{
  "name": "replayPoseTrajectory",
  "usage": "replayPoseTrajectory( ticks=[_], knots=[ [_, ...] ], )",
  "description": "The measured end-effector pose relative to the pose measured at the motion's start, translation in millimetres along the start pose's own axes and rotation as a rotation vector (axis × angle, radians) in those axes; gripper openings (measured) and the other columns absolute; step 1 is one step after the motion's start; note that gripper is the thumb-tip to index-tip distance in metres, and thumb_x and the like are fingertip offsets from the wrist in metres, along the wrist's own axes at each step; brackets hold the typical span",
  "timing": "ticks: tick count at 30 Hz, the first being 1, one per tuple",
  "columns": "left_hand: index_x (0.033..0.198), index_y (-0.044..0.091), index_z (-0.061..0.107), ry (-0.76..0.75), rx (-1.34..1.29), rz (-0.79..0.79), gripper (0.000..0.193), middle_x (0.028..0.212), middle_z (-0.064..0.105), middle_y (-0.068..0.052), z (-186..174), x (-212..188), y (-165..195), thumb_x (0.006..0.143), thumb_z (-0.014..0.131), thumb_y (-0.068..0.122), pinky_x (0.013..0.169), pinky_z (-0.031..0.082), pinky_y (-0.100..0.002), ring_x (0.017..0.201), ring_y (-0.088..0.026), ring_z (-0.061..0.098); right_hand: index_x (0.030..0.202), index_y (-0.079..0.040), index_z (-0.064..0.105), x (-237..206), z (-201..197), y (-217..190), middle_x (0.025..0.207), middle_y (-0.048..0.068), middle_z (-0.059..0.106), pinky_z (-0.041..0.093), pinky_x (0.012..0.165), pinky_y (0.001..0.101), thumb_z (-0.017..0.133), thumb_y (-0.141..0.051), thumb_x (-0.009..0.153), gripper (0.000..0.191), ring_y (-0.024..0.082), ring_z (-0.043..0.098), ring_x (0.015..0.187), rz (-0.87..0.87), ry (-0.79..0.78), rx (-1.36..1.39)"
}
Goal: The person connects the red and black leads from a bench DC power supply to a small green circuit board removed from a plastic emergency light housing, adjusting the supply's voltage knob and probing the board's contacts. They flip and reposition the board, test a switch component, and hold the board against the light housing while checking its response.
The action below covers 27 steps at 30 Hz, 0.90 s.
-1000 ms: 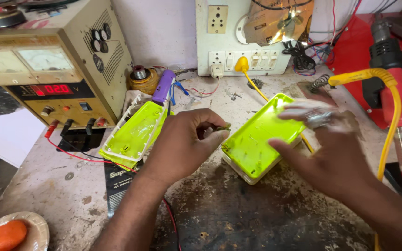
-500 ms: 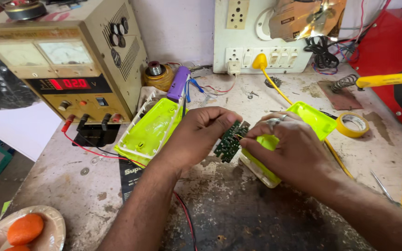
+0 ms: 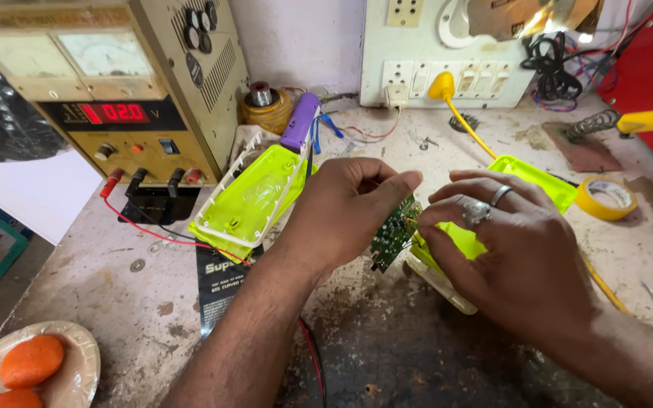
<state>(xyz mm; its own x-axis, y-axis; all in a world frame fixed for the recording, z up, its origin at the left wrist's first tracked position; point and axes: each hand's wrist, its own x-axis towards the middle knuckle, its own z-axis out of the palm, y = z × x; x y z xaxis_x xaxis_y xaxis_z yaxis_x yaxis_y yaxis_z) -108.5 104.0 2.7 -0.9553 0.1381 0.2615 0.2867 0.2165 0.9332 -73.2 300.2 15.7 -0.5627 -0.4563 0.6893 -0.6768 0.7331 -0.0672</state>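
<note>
Spreading across the tabletop [image 3: 115,302], the yellow-green casing lies opened: cover half [image 3: 255,200] left, base half [image 3: 523,177] under the right hand [image 3: 523,257]. Left hand [image 3: 341,215] fingers pinch the green circuit board [image 3: 393,233], lifted out; right fingertips close on its edge. Reassembly remains.

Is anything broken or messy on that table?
The yellow-green case lies in two halves: one beside the left hand, one under the right hand. The circuit board is held between both hands. The bench looks stained and gritty.
</note>
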Motion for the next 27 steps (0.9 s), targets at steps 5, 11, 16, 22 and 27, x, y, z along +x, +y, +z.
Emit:
replayPoseTrajectory(
  ticks=[5,11,16,22,27],
  knots=[
    [0.081,0.002,0.075,0.056,0.081,-0.065,0.036,0.062,0.067,0.001,0,-1,8,0.089,0.073,0.036,0.053,0.047,-0.029,0.057,-0.005,0.052,0.087,-0.014,0.079,2,-5,-1,0.102,0.005,0.077,0.050,0.100,0.0445,0.079,-0.022,0.076,0.014,0.028,0.066,0.120,-0.049,-0.041,0.055],
    [0.080,0.003,0.076,0.075,0.173,-0.045,0.035,0.061,0.067,-0.003,1,-6,19,0.088,0.073,0.037,0.054,0.048,-0.030,0.057,-0.006,0.055,0.091,-0.012,0.082,-1,1,-6,0.100,0.006,0.078,0.051,0.098,0.0448,0.081,-0.026,0.077,0.019,0.030,0.066,0.120,0.091,-0.092,0.089],
    [0.082,0.004,0.077,0.043,0.161,-0.041,0.031,0.059,0.066,-0.002,3,-6,21,0.088,0.072,0.034,0.051,0.046,-0.030,0.055,-0.006,0.053,0.090,-0.013,0.083,-2,1,-4,0.099,0.010,0.078,0.050,0.097,0.0468,0.083,-0.028,0.075,0.021,0.032,0.064,0.121,0.178,-0.095,0.148],
    [0.085,0.002,0.079,0.025,0.052,-0.003,0.031,0.062,0.065,0.002,5,-5,16,0.090,0.073,0.032,0.052,0.045,-0.029,0.059,-0.004,0.051,0.086,-0.008,0.075,-2,6,-6,0.103,0.013,0.075,0.049,0.099,0.0505,0.075,-0.025,0.077,0.018,0.036,0.064,0.116,0.079,-0.042,0.030],
    [0.089,0.002,0.080,-0.034,0.057,-0.028,0.035,0.065,0.068,0.002,-1,-2,12,0.090,0.073,0.036,0.056,0.049,-0.028,0.061,-0.004,0.053,0.092,-0.010,0.077,-5,4,-6,0.111,0.008,0.075,0.055,0.067,0.0425,0.073,-0.030,0.082,0.023,0.028,0.068,0.074,0.301,-0.182,0.039]
  ],
)
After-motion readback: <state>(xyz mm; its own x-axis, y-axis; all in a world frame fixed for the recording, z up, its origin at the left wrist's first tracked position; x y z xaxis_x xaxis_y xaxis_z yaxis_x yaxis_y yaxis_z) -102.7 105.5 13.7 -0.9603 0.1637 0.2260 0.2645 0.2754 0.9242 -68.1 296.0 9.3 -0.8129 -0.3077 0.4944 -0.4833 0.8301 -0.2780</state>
